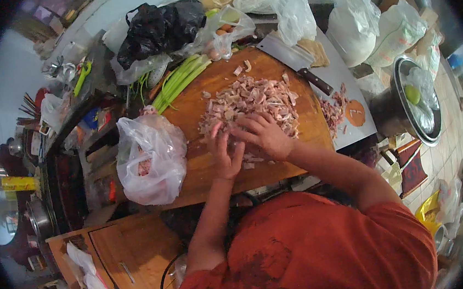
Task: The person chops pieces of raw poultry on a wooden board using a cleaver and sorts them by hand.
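Observation:
A large heap of chopped raw meat [260, 100] lies on a wooden board [185, 185]. My left hand [227, 151] is at the heap's lower left edge with its fingers spread. My right hand [266, 135] reaches onto the heap's near side, fingers bent over the meat. The two hands nearly meet; whether meat is between the fingers cannot be told. A translucent plastic bag [152, 163] with raw meat in it stands to the left. Green celery-like stalks [182, 80] lie at the board's upper left. A cleaver [289, 52] with a dark handle rests beyond the heap.
More meat pieces [334, 110] lie on a light sheet [348, 134] at the right. A metal basin [436, 126] holds a plastic bag and a green fruit. A black plastic bag [163, 28] and several white bags [353, 30] line the far side. A wooden cabinet [138, 256] stands below left.

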